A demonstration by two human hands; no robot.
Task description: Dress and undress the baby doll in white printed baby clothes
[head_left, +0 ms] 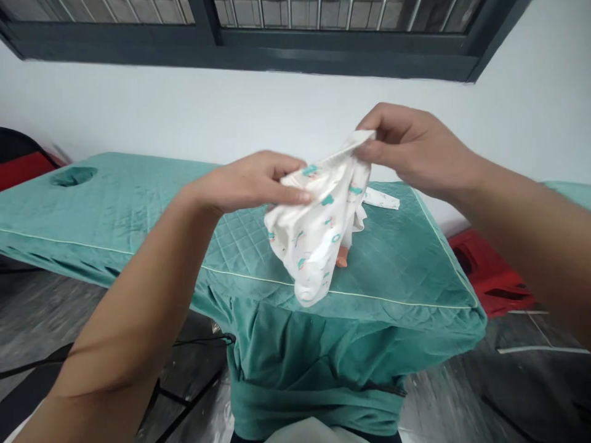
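A small white baby garment (318, 227) with teal and pink prints hangs in the air over the bed's near edge, its lower end narrowing to a rounded tip. My left hand (253, 181) pinches its upper left edge between thumb and fingers. At the upper right, the waistband-like edge is gripped by my right hand (406, 144). Behind the garment lies something largely hidden: a white printed sleeve-like piece (382, 199) and a small skin-coloured part (341, 256), perhaps a doll's limb, show past it.
A teal quilted cover (401, 258) drapes over a massage bed with a face hole (74, 176) at its left. White wall and a barred window (341, 37) stand behind. Red stools (489, 267) are at the right; a black cable (203, 340) runs below left.
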